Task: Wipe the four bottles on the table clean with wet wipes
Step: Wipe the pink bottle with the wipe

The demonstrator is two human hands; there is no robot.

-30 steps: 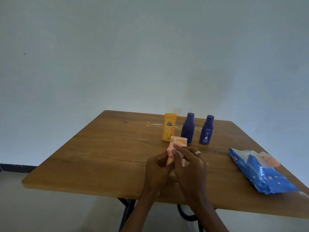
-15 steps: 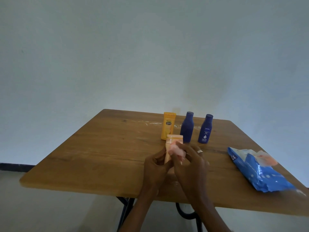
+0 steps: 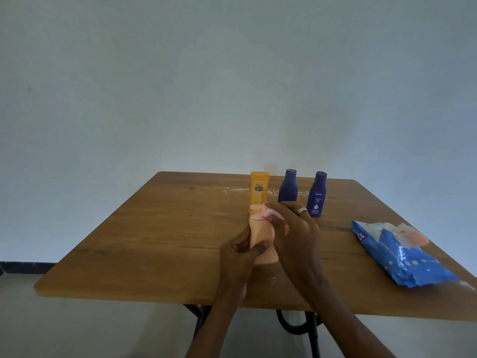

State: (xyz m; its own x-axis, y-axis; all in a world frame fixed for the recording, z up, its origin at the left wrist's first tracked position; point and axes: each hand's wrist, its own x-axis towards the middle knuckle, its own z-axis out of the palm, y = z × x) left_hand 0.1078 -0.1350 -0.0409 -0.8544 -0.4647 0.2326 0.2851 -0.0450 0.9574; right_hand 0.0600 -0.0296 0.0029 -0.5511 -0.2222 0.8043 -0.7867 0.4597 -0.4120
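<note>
Head view, nearest: the left hand (image 3: 238, 251) wraps its fingers and thumb round the lower body of the peach bottle (image 3: 260, 235), holding it upright over the near half of the table (image 3: 154, 241).
Right hand (image 3: 294, 233): fingers curled, pinching a wet wipe (image 3: 268, 212) against the bottle's cap and shoulder.
Step in hand: by my read, wiping the top of the first of the four bottles.
Next move: likely work the wipe down the body while the left hand turns the bottle.
Right of the fingers: the blue wipes pack (image 3: 397, 251), a wipe poking out, well apart.
Beyond the fingers: yellow bottle (image 3: 259, 188), plain blue bottle (image 3: 288, 186), labelled blue bottle (image 3: 317, 195), all upright in a row.
In the way: the yellow bottle stands just behind the wiping hand and could be knocked.
</note>
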